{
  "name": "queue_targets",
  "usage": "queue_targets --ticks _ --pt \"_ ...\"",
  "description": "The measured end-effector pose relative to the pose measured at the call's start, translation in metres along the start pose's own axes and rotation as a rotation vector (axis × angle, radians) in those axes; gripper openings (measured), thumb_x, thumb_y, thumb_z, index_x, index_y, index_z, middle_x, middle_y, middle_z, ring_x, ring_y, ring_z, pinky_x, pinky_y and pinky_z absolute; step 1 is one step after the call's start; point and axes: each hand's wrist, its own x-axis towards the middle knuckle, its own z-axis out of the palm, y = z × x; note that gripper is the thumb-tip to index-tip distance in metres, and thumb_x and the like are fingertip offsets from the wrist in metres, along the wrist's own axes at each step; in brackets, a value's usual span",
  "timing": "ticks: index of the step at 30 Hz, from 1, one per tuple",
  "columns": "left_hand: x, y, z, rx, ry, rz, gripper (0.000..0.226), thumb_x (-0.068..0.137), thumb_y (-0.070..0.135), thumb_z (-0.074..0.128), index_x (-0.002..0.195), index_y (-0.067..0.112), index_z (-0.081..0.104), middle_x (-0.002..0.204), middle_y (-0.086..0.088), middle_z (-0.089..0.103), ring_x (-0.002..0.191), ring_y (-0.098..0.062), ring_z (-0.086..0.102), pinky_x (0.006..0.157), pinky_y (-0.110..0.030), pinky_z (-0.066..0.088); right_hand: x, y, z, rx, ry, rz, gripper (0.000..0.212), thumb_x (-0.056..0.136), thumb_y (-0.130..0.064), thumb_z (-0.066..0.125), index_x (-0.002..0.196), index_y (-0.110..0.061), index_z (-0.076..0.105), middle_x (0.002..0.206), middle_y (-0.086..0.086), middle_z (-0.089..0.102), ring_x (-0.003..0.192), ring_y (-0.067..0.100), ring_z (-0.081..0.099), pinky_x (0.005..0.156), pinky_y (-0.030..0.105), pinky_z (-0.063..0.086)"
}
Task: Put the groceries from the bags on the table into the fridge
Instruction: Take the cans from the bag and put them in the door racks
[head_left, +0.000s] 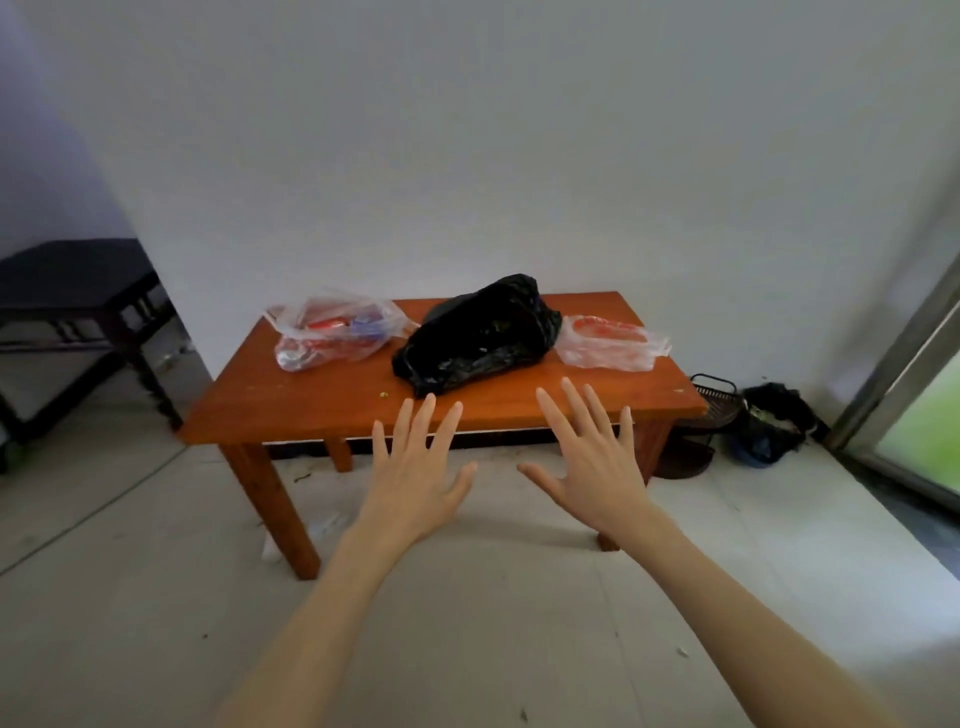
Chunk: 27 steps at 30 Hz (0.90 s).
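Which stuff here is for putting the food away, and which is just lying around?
For the job: clear bag on the left, black bag, clear bag on the right, table.

Just lying around: dark table, wire basket, dark heap on the floor.

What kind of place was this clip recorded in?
Probably a sparsely furnished room in a home: a low wooden table against a bare white wall, three plastic grocery bags on it, and a tiled floor. No fridge is in view.
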Motion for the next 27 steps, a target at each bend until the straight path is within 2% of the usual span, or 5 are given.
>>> queue_targets --ticks 3,9,16,23,27 --pt "0.009 -0.036 0.005 -0.004 -0.006 -0.042 0.068 0.094 0.052 0.032 0.148 0.032 -0.005 0.157 0.0 -0.013 0.143 -0.021 -0.019 0.113 -0.049 -0.008 0.036 -0.025 0.02 0.045 -0.012 -0.052 0.082 0.086 -0.065 0.04 0.149 -0.032 0.0 0.159 0.001 -0.007 0.146 0.024 -0.01 0.113 0.054 -0.005" --pt "0.056 -0.11 0.017 0.044 -0.1 -0.096 0.069 0.095 0.053 0.031 0.148 0.031 -0.007 0.157 -0.002 -0.015 0.142 -0.023 -0.019 0.113 -0.05 -0.009 0.126 -0.061 0.069 0.054 -0.111 -0.1 0.081 0.087 -0.066 0.035 0.149 -0.033 -0.006 0.159 0.0 -0.01 0.146 0.023 -0.011 0.115 0.053 -0.003" --pt "0.169 -0.192 -0.012 0.062 0.017 -0.135 0.065 0.094 0.053 0.03 0.149 0.027 0.007 0.158 -0.002 -0.001 0.145 -0.023 -0.006 0.114 -0.047 -0.002 0.261 -0.086 0.091 0.08 -0.092 -0.13 0.077 0.09 -0.061 0.037 0.149 -0.031 -0.002 0.159 0.001 -0.005 0.146 0.023 -0.009 0.116 0.051 -0.005" --pt "0.243 -0.264 0.005 -0.04 -0.011 -0.173 0.06 0.095 0.052 0.028 0.147 0.027 0.013 0.158 0.0 0.006 0.145 -0.022 0.001 0.115 -0.043 0.002 0.361 -0.108 0.119 0.053 -0.134 -0.136 0.074 0.09 -0.062 0.035 0.15 -0.031 0.003 0.159 0.0 -0.004 0.146 0.023 -0.007 0.116 0.049 -0.004" --pt "0.292 -0.317 0.015 -0.091 -0.034 -0.178 0.054 0.096 0.049 0.029 0.145 0.027 0.022 0.156 -0.001 0.015 0.145 -0.02 0.008 0.117 -0.046 0.008 0.418 -0.127 0.147 0.039 -0.168 -0.131 0.071 0.091 -0.061 0.029 0.149 -0.031 0.0 0.159 -0.001 -0.007 0.146 0.022 -0.009 0.116 0.047 -0.005"
